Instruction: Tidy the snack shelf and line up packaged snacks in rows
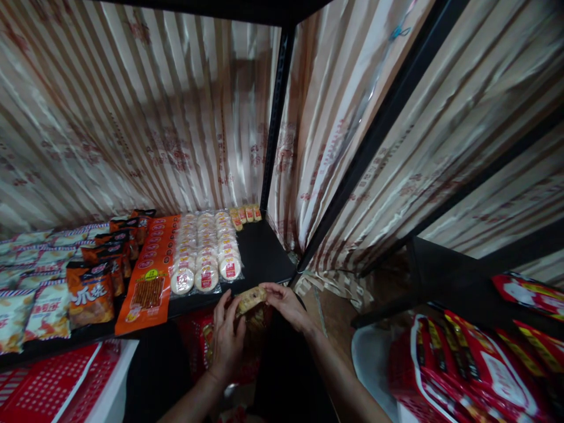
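Note:
In front of the shelf edge, a small yellowish wrapped snack bar [251, 300] is held between my two hands. My left hand [228, 332] has its fingers around the bar's left end. At the opposite end, my right hand [287, 305] pinches it between thumb and fingers. Below my hands sits a red and clear bag [204, 335] of what look like similar wrapped pieces, partly hidden by my left hand. Several matching yellow snack bars [249, 214] stand at the shelf's back corner, beside rows of round white wrapped crackers [207, 276].
Orange flat snack packs [145, 294], brown-orange bags [90, 294] and white snack bags [48, 311] line the black shelf [264, 252] leftward. A black post [277, 117] rises at its corner. Red baskets stand low: one left [48, 382], one right [403, 367] holding red packets [476, 364].

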`<act>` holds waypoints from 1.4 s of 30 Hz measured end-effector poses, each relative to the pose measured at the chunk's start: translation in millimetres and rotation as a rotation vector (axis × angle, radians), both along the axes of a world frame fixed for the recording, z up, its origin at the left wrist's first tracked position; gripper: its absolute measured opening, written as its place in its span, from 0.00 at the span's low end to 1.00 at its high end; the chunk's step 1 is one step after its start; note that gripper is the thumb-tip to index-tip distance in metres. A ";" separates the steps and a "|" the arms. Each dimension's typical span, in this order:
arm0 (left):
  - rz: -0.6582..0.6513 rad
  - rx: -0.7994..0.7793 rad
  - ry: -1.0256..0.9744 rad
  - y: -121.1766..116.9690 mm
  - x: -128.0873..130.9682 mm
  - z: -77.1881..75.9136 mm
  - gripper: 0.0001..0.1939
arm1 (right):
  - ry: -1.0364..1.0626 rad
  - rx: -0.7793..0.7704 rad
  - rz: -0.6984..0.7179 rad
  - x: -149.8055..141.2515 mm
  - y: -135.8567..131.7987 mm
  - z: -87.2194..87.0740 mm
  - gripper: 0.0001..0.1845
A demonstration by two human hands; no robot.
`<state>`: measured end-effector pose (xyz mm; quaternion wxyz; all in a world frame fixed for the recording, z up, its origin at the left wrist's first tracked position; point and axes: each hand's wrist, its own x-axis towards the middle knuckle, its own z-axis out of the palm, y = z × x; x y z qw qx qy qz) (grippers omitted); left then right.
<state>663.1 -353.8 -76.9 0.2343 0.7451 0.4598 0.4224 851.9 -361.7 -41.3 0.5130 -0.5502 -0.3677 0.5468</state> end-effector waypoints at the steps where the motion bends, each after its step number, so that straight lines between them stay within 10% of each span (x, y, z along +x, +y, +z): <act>1: -0.014 0.007 0.008 1.5 0.0 1.0 0.17 | -0.015 -0.008 -0.001 0.5 -0.4 -2.0 0.21; 14: -0.036 -0.121 -0.075 5.6 5.0 5.6 0.12 | -0.171 -0.055 0.025 8.1 4.5 4.1 0.25; 33: 0.009 -0.842 -0.461 10.9 36.7 19.4 0.29 | -0.129 -0.018 -0.073 -0.9 15.5 2.6 0.29; 42: 0.082 -0.854 -0.668 29.1 69.2 16.5 0.29 | -0.070 0.056 -0.024 -11.5 19.1 -9.2 0.28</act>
